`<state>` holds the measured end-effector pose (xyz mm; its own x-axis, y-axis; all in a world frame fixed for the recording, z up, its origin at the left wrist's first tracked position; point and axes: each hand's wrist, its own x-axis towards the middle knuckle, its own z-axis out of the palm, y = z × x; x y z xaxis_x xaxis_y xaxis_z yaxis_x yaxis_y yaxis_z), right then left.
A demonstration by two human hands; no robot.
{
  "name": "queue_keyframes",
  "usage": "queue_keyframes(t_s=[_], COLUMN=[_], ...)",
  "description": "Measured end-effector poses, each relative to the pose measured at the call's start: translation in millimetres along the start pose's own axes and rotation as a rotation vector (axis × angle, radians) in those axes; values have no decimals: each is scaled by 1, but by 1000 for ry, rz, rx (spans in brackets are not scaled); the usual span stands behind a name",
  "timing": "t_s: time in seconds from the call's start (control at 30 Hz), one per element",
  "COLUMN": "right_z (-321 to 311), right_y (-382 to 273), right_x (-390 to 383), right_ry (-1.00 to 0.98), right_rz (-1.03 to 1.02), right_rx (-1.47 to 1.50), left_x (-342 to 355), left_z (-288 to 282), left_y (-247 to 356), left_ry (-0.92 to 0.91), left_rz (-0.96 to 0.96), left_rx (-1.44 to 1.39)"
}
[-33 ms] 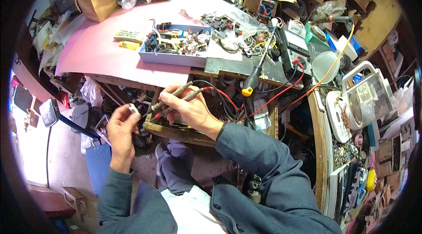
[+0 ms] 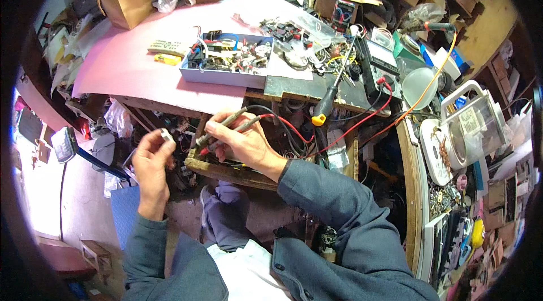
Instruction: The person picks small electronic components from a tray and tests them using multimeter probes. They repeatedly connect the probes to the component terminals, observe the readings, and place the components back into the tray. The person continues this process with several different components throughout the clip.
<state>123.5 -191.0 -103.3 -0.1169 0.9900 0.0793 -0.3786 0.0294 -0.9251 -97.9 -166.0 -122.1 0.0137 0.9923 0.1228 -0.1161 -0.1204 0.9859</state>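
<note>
Head view, left hand: While the small pale part (image 2: 166, 135) sits left of centre, the left hand (image 2: 151, 170) pinches it between its fingers.
Right hand: right hand (image 2: 243, 143), centre; fingers closed around two test probes (image 2: 228, 119), tips angled left, apart from the part.
Red lead: red lead (image 2: 344, 136), running to the meter (image 2: 381, 57), upper right.
Box: blue box (image 2: 223, 78) of loose components, upper centre, on the table (image 2: 130, 63).
Screwdriver: screwdriver (image 2: 324, 104), right of centre, handle overhanging the table edge.
Risk, part: a loosened pinch could drop it into the clutter below.
Risk, probes: held one-handed, tips could touch each other.
Risk, lead: a tug could snag the screwdriver.
</note>
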Motion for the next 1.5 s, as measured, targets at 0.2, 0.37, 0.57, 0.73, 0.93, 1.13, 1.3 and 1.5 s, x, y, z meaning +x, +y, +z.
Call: queue_keyframes(t_s=[0.2,0.37,0.57,0.73,0.93,1.13,1.3,1.5], right_z=[-3,-3,-2,-4,-2,-3,-3,-3], right_y=[9,8,8,9,-1,3,6,1], right_x=[4,3,4,5,6,4,5,7], right_ry=[-144,-172,-196,-197,-207,-221,-241,-245], right_rz=[1,5,32,87,2,92,109,113], right_rx=[-244,-322,-262,-224,-390,-263,-256,-278], left_x=[45,84,147,172,190,207,242,248], left_z=[42,124,196,243,271,282,283,287], left_y=[80,109,90,81,61,61,66,65], left_ry=[-177,-536,-775,-775,-747,-816,-734,-792], left_rz=[336,646,751,841,976,1021,1003,923], left_rx=[351,536,623,888,935,747,1005,1234])
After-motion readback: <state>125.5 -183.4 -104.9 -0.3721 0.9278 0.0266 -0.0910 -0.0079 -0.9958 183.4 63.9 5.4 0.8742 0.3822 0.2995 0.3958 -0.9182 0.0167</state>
